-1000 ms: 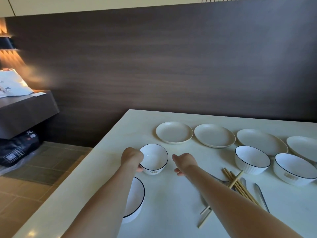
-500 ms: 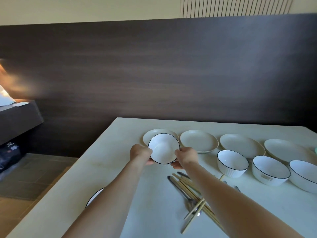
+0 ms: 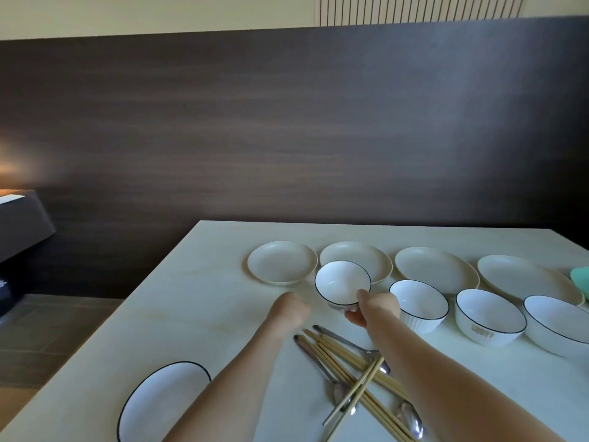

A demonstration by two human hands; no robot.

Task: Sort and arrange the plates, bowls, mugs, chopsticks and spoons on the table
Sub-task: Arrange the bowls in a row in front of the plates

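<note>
My right hand (image 3: 374, 309) grips a small white bowl with a dark rim (image 3: 341, 282), tilted, just left of a row of three similar bowls (image 3: 417, 301). My left hand (image 3: 288, 311) is off the bowl, its fingers curled, holding nothing. Behind the bowls several cream plates (image 3: 282, 262) stand in a row. Wooden chopsticks (image 3: 347, 371) and metal spoons (image 3: 338, 390) lie crossed in a pile between my forearms. Another dark-rimmed white bowl (image 3: 159, 406) sits near the table's front left, partly hidden by my left arm.
The pale table (image 3: 191, 314) ends at its left edge above a tiled floor. A dark wood wall runs behind it. A green object (image 3: 580, 277) shows at the right edge. A dark shelf (image 3: 19, 224) juts out at the left.
The small bowl has moved right toward the row of bowls. My left hand has let go of it, and only my right hand holds it now.
</note>
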